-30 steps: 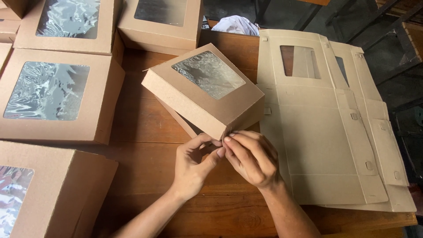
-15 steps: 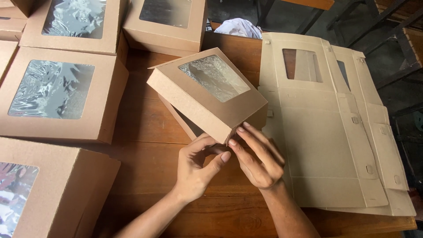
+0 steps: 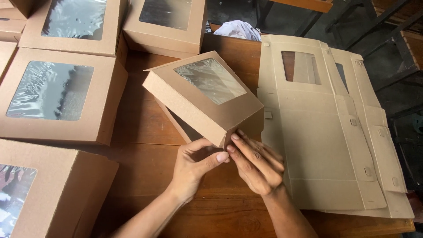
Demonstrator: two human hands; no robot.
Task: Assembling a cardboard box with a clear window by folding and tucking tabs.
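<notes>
Meanwhile, the left hand [image 3: 194,165] and right hand [image 3: 255,165] pinch the near corner of a tilted windowed cardboard box [image 3: 202,99], beside flat box blanks [image 3: 326,145] on a wooden table [image 3: 141,128].

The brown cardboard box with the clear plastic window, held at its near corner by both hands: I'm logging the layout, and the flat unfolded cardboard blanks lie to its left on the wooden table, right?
Not quite. In the head view the flat unfolded cardboard blanks lie to the right of the brown cardboard box with the clear plastic window. The left hand and right hand do hold its near corner, over the wooden table.
</notes>
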